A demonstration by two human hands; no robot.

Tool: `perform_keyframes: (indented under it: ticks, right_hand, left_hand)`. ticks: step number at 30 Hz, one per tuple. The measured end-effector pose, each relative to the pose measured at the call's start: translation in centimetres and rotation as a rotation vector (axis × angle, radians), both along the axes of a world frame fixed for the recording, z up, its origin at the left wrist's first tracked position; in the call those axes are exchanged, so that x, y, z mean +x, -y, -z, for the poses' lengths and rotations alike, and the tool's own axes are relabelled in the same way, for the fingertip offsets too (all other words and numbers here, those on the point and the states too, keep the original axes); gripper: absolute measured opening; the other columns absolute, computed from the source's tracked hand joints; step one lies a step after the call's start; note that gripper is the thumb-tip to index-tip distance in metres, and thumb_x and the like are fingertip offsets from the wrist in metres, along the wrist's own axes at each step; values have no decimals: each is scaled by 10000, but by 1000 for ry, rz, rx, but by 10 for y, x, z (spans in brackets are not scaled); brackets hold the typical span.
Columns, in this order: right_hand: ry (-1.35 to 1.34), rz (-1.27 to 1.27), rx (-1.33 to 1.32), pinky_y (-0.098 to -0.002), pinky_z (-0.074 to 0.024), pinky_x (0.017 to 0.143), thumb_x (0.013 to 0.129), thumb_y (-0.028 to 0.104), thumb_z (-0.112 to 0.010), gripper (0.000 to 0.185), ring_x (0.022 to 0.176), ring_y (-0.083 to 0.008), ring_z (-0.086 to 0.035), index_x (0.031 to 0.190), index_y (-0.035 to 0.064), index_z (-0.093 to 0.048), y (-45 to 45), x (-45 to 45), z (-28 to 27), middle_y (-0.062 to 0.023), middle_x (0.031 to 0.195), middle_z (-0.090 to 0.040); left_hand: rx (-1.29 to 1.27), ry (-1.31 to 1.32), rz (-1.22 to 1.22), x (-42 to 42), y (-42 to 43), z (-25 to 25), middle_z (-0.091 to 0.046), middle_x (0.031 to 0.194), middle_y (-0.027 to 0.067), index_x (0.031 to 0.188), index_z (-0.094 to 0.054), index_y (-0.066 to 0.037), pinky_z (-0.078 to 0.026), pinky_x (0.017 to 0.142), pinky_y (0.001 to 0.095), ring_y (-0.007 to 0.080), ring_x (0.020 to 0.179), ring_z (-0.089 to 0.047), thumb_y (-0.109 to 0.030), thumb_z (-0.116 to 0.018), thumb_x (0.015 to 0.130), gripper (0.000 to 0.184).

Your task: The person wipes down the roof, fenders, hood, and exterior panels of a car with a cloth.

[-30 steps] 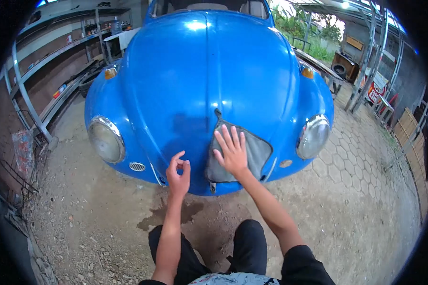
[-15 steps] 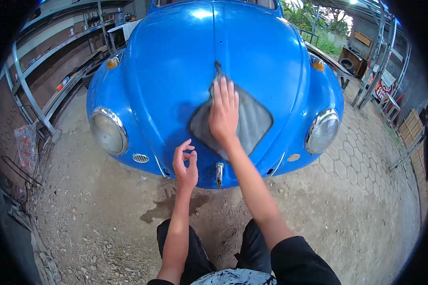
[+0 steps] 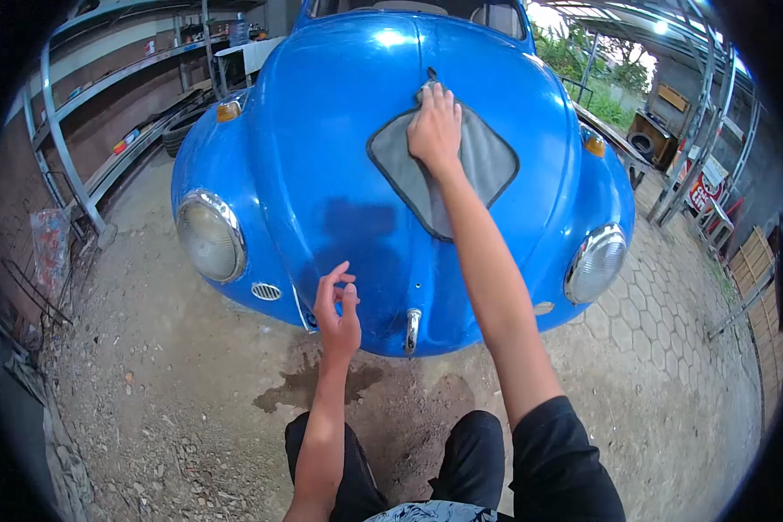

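Note:
A grey microfibre cloth [image 3: 491, 161] with a dark edge lies spread in a diamond on the blue car's hood [image 3: 322, 122]. My right hand [image 3: 437, 130] rests flat on its upper part, fingers stretched out towards the windshield. A rumpled corner of the cloth sticks out past the fingertips. Lower down, my left hand [image 3: 337, 309] hovers before the car's nose, fingers loosely bent and apart, holding nothing. Near it is the chrome hood handle [image 3: 412, 331], which neither hand touches.
Round headlights [image 3: 210, 237] flank the hood, the right headlight [image 3: 596, 264] included. Metal shelving [image 3: 65, 130] lines the left wall. A wet patch [image 3: 317, 387] marks the dirt floor between me and the car. Hexagonal paving [image 3: 657, 304] covers the ground at right.
My right hand has slid the cloth up the hood, away from me and slightly right. My left hand has stayed nearly in place, loosely bent.

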State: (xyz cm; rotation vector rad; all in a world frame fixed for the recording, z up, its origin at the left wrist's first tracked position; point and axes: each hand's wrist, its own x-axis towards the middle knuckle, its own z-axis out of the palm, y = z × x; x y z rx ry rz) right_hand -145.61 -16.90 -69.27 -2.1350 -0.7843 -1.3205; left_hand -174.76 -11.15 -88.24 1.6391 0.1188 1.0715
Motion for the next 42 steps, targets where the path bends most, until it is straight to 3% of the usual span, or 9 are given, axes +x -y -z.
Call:
perform_keyframes:
  ticks: [2, 7, 14, 18, 26, 30, 34, 37, 42]
  right_hand:
    - [-18, -6, 4, -542, -264, 1257, 959, 113, -477, 566, 1523, -434, -353, 1508, -23, -493, 2, 0, 4, -227, 1610, -446]
    - [19, 21, -78, -560, -266, 1252, 971, 127, -511, 618, 1540, -430, -328, 1573, 16, -433, 38, -110, 95, -201, 1666, -368]
    - [-303, 5, -168, -583, -238, 1250, 1020, 218, -562, 644, 1588, -422, -226, 1622, 77, -382, 79, -201, 234, -151, 1724, -271]
    - [-282, -10, -174, -609, -209, 1253, 1017, 211, -565, 670, 1588, -450, -205, 1632, 61, -346, 75, -195, 219, -190, 1722, -253]
    - [73, -24, 2, -572, -253, 1250, 1004, 196, -481, 568, 1528, -421, -353, 1553, 51, -477, 27, -53, 48, -178, 1639, -424]
    - [39, -25, 79, -578, -262, 1244, 1010, 204, -482, 533, 1515, -420, -372, 1517, 45, -520, 15, -29, 26, -177, 1615, -459]
    - [-6, -26, 61, -568, -244, 1256, 1018, 246, -519, 583, 1544, -407, -326, 1574, 78, -463, 58, -115, 108, -179, 1673, -370]
    - [-174, -29, 43, -577, -249, 1238, 1003, 337, -592, 623, 1562, -399, -292, 1597, 201, -463, 96, -167, 211, -130, 1690, -357]
    - [-159, 65, 49, -596, -210, 1250, 1005, 398, -591, 655, 1579, -431, -247, 1613, 210, -442, 165, -129, 230, -147, 1717, -306]
  left_hand:
    - [11, -9, -4, 2, -1, 3, -645, 1145, 79, 1404, -613, -26, -537, 728, 296, 108, 825, -574, -180, -559, 1068, 373]
    - [10, 2, 18, 14, 3, 6, -653, 1128, 86, 1406, -606, -13, -533, 733, 300, 113, 799, -577, -186, -533, 1085, 372]
    - [-7, 9, 43, 12, 3, 13, -652, 1121, 100, 1379, -631, -10, -529, 700, 305, 136, 802, -582, -193, -494, 1097, 362]
    - [-61, 83, 22, 5, 2, 9, -656, 1149, 99, 1398, -624, -16, -515, 718, 303, 139, 799, -578, -241, -443, 1123, 398]
    - [-14, 66, -11, -10, 11, -7, -655, 1161, 104, 1423, -603, -6, -509, 771, 323, 147, 810, -581, -278, -372, 1149, 450]
    - [18, 36, 24, -7, 19, -6, -660, 1156, 109, 1404, -614, -1, -503, 775, 325, 149, 799, -581, -272, -382, 1142, 442]
    - [62, 0, 61, 3, 25, 4, -664, 1144, 106, 1387, -625, 0, -499, 770, 316, 140, 792, -575, -267, -392, 1137, 433]
    - [72, 6, 103, 16, 27, 16, -668, 1122, 109, 1370, -633, 7, -499, 733, 300, 131, 780, -574, -250, -416, 1126, 416]
    - [125, -40, 139, 15, 34, 22, -671, 1115, 103, 1363, -635, 11, -493, 754, 297, 123, 782, -563, -273, -397, 1137, 434]
